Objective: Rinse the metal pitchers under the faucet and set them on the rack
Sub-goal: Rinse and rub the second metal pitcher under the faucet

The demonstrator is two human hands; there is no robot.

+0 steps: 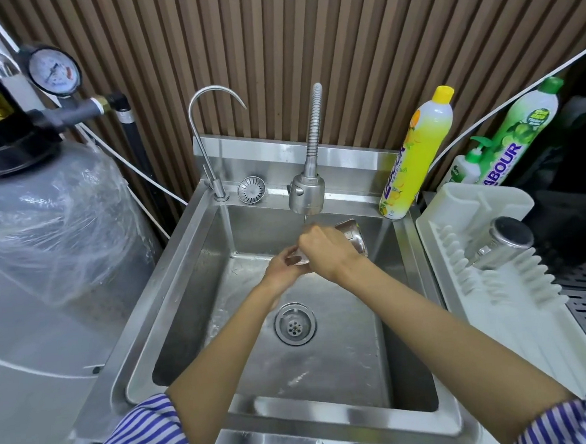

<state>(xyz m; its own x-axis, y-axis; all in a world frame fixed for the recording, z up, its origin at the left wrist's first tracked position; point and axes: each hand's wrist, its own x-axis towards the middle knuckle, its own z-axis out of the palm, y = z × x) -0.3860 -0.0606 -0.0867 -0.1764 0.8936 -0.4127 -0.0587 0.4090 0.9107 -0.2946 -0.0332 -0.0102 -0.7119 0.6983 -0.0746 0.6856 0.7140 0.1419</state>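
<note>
Metal pitcher [352, 237] (shiny, tapered) under faucet [306, 193]

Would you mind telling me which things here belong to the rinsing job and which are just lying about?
In the job: left hand, right hand, held pitcher, faucet, sink, rack, racked pitcher.

Lying about: yellow bottle, green bottle, thin tap, strainer, gauge, tank.

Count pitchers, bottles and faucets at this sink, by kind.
Pitchers: 2 (held pitcher, racked pitcher)
Bottles: 3 (yellow bottle, green bottle, pump bottle)
Faucets: 2 (curved faucet, flexible faucet)
Total: 7
</note>
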